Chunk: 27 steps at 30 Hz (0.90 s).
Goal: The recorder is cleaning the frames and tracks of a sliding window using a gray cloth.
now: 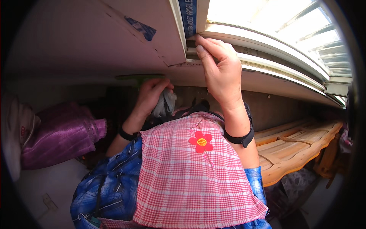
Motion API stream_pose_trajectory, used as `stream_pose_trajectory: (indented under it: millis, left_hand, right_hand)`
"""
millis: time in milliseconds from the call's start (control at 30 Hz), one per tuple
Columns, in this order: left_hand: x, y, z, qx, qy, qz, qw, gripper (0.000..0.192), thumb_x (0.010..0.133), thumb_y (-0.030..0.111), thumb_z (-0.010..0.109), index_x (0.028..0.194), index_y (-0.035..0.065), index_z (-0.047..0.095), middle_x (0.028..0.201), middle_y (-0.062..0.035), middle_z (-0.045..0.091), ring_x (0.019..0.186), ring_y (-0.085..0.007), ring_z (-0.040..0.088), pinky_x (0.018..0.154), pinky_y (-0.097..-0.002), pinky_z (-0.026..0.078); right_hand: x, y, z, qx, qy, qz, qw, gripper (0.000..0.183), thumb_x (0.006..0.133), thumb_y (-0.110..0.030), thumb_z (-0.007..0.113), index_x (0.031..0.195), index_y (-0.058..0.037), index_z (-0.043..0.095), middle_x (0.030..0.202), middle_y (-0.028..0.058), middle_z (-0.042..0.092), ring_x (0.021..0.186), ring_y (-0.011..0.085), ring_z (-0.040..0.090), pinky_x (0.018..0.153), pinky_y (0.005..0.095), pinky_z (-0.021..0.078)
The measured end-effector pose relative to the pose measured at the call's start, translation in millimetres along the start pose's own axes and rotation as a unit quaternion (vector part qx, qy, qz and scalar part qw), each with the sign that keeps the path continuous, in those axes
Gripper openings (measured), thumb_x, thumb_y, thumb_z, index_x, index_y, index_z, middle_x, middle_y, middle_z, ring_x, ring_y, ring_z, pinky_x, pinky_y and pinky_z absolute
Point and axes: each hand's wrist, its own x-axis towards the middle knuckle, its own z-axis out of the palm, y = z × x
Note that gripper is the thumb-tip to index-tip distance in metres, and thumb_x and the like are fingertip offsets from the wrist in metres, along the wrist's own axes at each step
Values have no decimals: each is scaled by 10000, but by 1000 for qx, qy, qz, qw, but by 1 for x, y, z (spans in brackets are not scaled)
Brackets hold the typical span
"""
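Note:
My right hand (223,68) is raised at the lower corner of a white window frame (201,17), thumb and forefinger pinched together beside a blue printed film strip (188,17). Whether anything lies between those fingertips cannot be made out. Lower and to the left, my left hand (153,93) is closed around a green-handled tool with a long flat edge (140,76), likely a squeegee, and a grey cloth (165,103) hangs by the same hand. The window track (280,70) runs right from below my right hand.
A wooden bench (291,151) with a wavy edge stands at the right. Purple shiny fabric (63,134) is bundled at the left. The pale wall panel (85,37) at upper left bears a torn blue film scrap (141,28). Bright glass (266,14) fills the upper right.

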Motion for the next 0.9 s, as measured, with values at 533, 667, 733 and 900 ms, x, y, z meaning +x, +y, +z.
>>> stream_pose_trajectory:
  millis: [533,667,733,900]
  left_hand:
    - [2,1,1,-6,-7,-5,1000,325,993,285,610,904,-8,719,829,-61,706,773,-127,662,743,-269,503]
    - [1,0,1,-2,-4,-3,1000,334,991,295,613,913,-11,719,832,-64,706,775,-130,662,744,-273,505]
    - [1,-1,1,4,-7,-2,1000,337,991,299,614,914,-12,719,834,-65,706,775,-131,662,745,-275,507]
    - [0,0,2,-6,-1,-4,1000,350,995,308,611,909,-13,721,830,-67,704,776,-133,661,746,-279,506]
  right_hand:
    - [3,7,2,23,-1,9,1000,206,896,-95,663,1080,-54,746,1019,116,725,962,309,647,861,369,511]
    - [-2,6,1,19,11,27,999,208,894,-94,669,1083,-48,743,1021,118,724,964,310,647,865,372,511]
    - [-4,6,0,14,10,27,999,207,893,-92,670,1081,-47,743,1022,118,724,962,311,647,865,373,511]
    - [-1,7,-2,12,0,20,1000,201,887,-82,672,1071,-45,744,1016,122,723,962,314,648,860,374,511]
